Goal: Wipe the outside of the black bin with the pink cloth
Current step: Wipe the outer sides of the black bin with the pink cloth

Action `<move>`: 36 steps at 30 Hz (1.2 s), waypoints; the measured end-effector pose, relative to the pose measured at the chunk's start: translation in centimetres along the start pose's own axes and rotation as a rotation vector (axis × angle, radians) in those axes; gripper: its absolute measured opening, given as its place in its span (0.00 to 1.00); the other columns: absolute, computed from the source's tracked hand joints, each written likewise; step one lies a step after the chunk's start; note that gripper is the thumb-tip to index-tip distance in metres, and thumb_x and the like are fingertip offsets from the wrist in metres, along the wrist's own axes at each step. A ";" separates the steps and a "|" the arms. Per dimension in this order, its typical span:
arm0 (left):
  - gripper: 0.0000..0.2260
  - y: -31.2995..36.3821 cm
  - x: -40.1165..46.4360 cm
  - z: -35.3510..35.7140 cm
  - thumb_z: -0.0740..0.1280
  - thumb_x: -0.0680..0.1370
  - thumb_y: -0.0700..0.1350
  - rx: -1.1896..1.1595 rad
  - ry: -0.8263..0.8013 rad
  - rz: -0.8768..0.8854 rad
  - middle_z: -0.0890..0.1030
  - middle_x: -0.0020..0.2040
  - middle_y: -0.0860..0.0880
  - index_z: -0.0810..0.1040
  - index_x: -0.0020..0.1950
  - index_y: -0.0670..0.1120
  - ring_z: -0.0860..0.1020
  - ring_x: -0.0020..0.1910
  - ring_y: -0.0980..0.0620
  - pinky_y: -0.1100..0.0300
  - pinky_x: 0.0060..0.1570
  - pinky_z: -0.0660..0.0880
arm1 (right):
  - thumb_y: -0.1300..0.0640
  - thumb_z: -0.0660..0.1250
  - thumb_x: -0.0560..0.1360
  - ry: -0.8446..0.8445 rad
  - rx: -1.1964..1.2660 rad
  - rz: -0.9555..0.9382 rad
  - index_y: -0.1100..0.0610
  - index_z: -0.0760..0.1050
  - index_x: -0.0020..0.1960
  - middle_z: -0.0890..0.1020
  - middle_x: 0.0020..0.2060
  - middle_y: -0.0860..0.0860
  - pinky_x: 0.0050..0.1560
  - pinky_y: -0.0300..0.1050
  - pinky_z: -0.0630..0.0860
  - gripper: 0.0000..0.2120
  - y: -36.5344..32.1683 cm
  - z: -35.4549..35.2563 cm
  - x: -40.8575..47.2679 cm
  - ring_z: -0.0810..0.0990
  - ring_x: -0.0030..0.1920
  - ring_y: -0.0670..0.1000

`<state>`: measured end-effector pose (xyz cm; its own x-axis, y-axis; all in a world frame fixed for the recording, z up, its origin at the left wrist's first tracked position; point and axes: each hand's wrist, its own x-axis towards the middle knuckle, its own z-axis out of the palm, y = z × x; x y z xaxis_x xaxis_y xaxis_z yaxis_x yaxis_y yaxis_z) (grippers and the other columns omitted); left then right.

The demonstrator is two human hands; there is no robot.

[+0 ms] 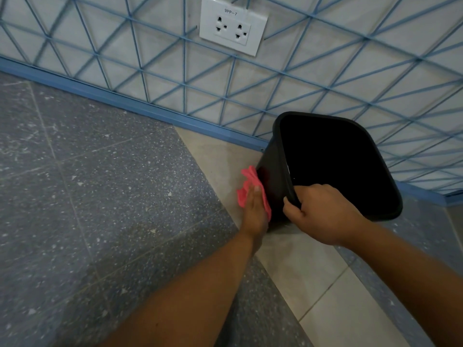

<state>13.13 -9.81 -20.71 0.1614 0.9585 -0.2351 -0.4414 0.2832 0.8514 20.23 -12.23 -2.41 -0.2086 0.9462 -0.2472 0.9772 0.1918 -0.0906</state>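
A black plastic bin (273, 166) stands on the floor by the wall, its open mouth facing up toward me and dark inside. My right hand (323, 216) grips the near rim, fingers hooked inside and thumb on the outer wall. My left hand (254, 211) lies flat against the bin's left outer side, pressing the crumpled pink cloth (246, 190) onto it. The cloth sticks out above and to the left of my fingers. The lower part of the bin is hidden behind my hands.
A wall with a blue triangle pattern (325, 78) rises just behind the bin, with a blue skirting strip (140, 106) along its foot. A white double socket (233, 26) sits high on the wall. The floor is grey speckled tile (87, 196) and beige tile (313, 284).
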 end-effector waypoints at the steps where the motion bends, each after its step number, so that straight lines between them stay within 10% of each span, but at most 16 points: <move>1: 0.23 0.1 0.5 0.0 0.49 0.90 0.55 0.036 0.033 -0.011 0.62 0.86 0.56 0.54 0.87 0.57 0.60 0.85 0.57 0.73 0.78 0.59 | 0.49 0.59 0.79 0.005 -0.006 0.000 0.50 0.60 0.31 0.69 0.24 0.48 0.27 0.39 0.58 0.19 0.0 0.0 0.0 0.68 0.25 0.46; 6: 0.33 -0.1 -1.3 0.5 0.55 0.84 0.69 0.059 -0.013 0.043 0.72 0.81 0.49 0.64 0.85 0.54 0.70 0.81 0.50 0.44 0.82 0.66 | 0.49 0.59 0.79 -0.009 0.022 -0.024 0.49 0.61 0.31 0.68 0.24 0.48 0.27 0.39 0.59 0.18 0.0 0.0 0.0 0.69 0.24 0.46; 10: 0.35 -1.3 0.1 -0.6 0.56 0.81 0.75 0.059 0.016 0.027 0.54 0.88 0.57 0.50 0.85 0.64 0.55 0.86 0.61 0.45 0.88 0.48 | 0.49 0.59 0.79 0.005 0.015 -0.004 0.51 0.60 0.31 0.67 0.24 0.48 0.27 0.40 0.58 0.19 -0.1 -0.1 0.2 0.66 0.24 0.47; 14: 0.33 1.1 -0.3 0.5 0.55 0.84 0.68 0.054 -0.043 0.010 0.68 0.84 0.51 0.60 0.87 0.55 0.67 0.83 0.53 0.48 0.84 0.63 | 0.50 0.59 0.79 -0.002 0.049 -0.009 0.50 0.61 0.31 0.69 0.24 0.49 0.28 0.40 0.59 0.19 -0.2 -0.2 0.4 0.68 0.25 0.47; 18: 0.38 -2.1 1.1 -0.5 0.57 0.80 0.75 0.016 0.008 0.020 0.60 0.87 0.57 0.57 0.86 0.61 0.56 0.87 0.55 0.44 0.87 0.49 | 0.49 0.58 0.79 0.004 0.007 -0.022 0.51 0.61 0.31 0.68 0.24 0.49 0.28 0.41 0.60 0.19 0.0 -0.1 0.4 0.67 0.25 0.47; 22: 0.39 -2.0 1.7 0.2 0.58 0.77 0.78 0.009 -0.025 -0.083 0.70 0.83 0.50 0.64 0.84 0.60 0.67 0.83 0.48 0.39 0.83 0.62 | 0.49 0.58 0.79 0.000 0.002 -0.021 0.51 0.61 0.31 0.69 0.25 0.49 0.28 0.40 0.60 0.19 0.0 -0.1 0.4 0.69 0.26 0.47; 29: 0.45 -1.4 1.3 -0.5 0.57 0.75 0.81 0.031 0.005 -0.063 0.61 0.87 0.55 0.55 0.87 0.61 0.59 0.86 0.54 0.47 0.87 0.50 | 0.48 0.57 0.79 -0.009 -0.014 -0.007 0.51 0.61 0.31 0.71 0.26 0.50 0.30 0.44 0.63 0.18 -0.1 -0.1 0.5 0.71 0.27 0.49; 36: 0.23 -0.3 0.3 0.0 0.52 0.89 0.58 -0.028 -0.060 0.030 0.70 0.81 0.57 0.63 0.84 0.55 0.70 0.80 0.61 0.53 0.83 0.63 | 0.49 0.58 0.79 -0.002 -0.015 0.001 0.51 0.61 0.32 0.71 0.26 0.49 0.28 0.40 0.60 0.18 -0.3 -0.1 0.4 0.69 0.26 0.47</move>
<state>13.26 -9.63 -21.03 0.2003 0.9630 -0.1805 -0.4715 0.2563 0.8438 19.85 -11.88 -2.36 -0.2076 0.9459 -0.2495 0.9780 0.1947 -0.0755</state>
